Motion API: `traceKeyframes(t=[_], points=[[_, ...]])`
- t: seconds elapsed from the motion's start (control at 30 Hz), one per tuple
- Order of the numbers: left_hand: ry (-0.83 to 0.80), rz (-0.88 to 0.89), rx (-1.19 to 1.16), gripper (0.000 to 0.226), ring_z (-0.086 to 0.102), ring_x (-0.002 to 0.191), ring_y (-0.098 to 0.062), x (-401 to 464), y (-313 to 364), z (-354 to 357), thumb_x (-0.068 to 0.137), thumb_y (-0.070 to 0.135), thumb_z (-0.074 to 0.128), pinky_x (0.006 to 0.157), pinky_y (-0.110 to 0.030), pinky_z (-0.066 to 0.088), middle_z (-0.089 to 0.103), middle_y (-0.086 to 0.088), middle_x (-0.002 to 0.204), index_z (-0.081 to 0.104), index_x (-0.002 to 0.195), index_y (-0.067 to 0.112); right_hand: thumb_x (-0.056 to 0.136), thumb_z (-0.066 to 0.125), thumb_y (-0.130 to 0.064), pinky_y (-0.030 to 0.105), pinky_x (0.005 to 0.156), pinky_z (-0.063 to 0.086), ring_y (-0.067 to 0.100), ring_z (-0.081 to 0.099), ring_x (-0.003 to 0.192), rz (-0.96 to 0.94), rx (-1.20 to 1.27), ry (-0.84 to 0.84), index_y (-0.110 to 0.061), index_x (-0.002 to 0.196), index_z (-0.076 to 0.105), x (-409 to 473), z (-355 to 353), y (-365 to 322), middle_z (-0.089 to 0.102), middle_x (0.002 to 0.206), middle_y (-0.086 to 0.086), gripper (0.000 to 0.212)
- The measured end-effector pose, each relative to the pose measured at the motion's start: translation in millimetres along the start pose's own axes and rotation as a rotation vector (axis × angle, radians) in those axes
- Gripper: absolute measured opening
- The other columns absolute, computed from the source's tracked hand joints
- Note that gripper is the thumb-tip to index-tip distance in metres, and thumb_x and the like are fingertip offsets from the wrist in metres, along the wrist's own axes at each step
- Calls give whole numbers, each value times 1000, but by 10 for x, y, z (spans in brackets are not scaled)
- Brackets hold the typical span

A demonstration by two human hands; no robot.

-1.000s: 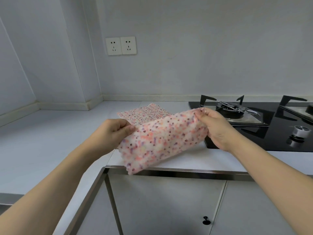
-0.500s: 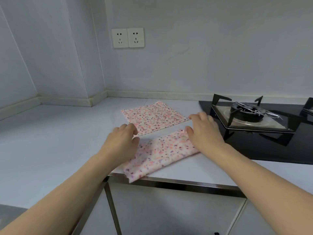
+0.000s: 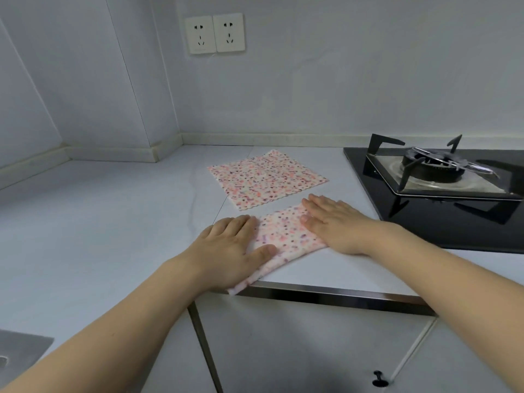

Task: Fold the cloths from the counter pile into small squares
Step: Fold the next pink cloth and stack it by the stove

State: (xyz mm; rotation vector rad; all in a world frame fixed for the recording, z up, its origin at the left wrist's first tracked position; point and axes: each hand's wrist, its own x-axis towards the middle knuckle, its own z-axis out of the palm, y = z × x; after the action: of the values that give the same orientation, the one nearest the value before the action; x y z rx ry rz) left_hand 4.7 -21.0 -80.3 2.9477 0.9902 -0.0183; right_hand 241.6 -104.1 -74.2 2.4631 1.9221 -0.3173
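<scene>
Head cam, looks fwd/down, close over counter (image 3: 113,222).

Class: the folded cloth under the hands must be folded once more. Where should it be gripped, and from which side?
Probably the right short end of the folded cloth, under the right hand, pinching both corners from the stove side. The strip lies flat and long, left to right, so that end can swing over towards the left hand.

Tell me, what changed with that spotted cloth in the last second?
The folded spotted cloth, a second ago pinched up in the air by both hands, now lies on the counter near its front edge. The left hand and right hand let go their pinch and now press flat on its ends. The flat spotted cloth behind and the gas burner stayed put.
</scene>
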Motion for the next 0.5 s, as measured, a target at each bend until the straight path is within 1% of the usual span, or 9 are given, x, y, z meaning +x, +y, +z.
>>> traceKeyframes(t=[0.1, 0.13, 0.2, 0.23, 0.27, 0.3, 0.33, 0.43, 0.5], points=[[42, -21, 18, 85, 16, 142, -26, 39, 14, 29, 86, 74, -4, 115, -39, 18, 16, 3, 157, 14, 152, 23, 98, 8, -57, 38, 119, -11, 11, -15, 146, 36, -79, -23, -28, 153, -6, 70, -129, 61, -17, 160, -5, 63], [44, -28, 7, 79, 18, 140, -27, 45, 13, 18, 89, 70, -3, 113, -40, 18, 18, 2, 155, 17, 150, 24, 99, 11, -55, 39, 119, -11, 14, -14, 147, 41, -133, 34, -26, 154, -1, 54, -175, 21, -15, 160, -2, 63], [94, -94, -72, 57, 25, 133, -26, 65, -22, -10, 99, 56, 14, 108, -40, 22, 29, 2, 148, 30, 145, 27, 103, 25, -40, 38, 120, -2, 20, -1, 148, -8, -182, 269, -20, 154, 13, -77, -184, -183, -1, 162, 3, 56], [153, -131, -116, 47, 31, 126, -25, 76, -53, -27, 101, 49, 21, 103, -38, 24, 36, 2, 140, 38, 139, 28, 102, 31, -32, 38, 120, 5, 22, 9, 147, -47, -133, 377, -17, 152, 21, -173, -142, -334, 11, 161, 4, 53], [217, -161, -147, 39, 35, 118, -24, 88, -89, -42, 101, 44, 27, 97, -37, 27, 42, 2, 131, 45, 131, 27, 101, 34, -29, 38, 119, 13, 22, 19, 144, -77, -46, 423, -17, 149, 29, -269, -93, -483, 22, 158, 4, 50], [260, -189, -155, 32, 39, 111, -24, 95, -123, -64, 100, 40, 31, 92, -36, 29, 46, 2, 122, 50, 123, 25, 102, 33, -32, 38, 117, 18, 21, 25, 141, -88, 42, 400, -17, 148, 33, -356, -43, -611, 28, 155, 2, 48], [279, -214, -156, 27, 41, 105, -24, 110, -167, -64, 99, 36, 34, 87, -35, 30, 49, 1, 114, 52, 115, 23, 102, 29, -39, 39, 117, 18, 20, 24, 142, -74, 90, 323, -18, 148, 31, -417, 22, -702, 27, 156, 2, 51], [270, -246, -181, 21, 43, 91, -25, 104, -216, -96, 99, 32, 38, 78, -35, 31, 53, -1, 95, 50, 96, 16, 97, 19, -60, 44, 120, 0, 17, 0, 148, 0, 37, 134, -19, 154, 9, -432, 158, -757, 2, 162, -1, 71], [266, -219, -209, 22, 45, 87, -25, 88, -223, -117, 100, 31, 39, 73, -35, 33, 54, -2, 90, 49, 91, 13, 86, 16, -77, 48, 118, -6, 16, -10, 148, 28, 36, 60, -21, 154, -1, -412, 142, -749, -9, 162, -2, 90]])
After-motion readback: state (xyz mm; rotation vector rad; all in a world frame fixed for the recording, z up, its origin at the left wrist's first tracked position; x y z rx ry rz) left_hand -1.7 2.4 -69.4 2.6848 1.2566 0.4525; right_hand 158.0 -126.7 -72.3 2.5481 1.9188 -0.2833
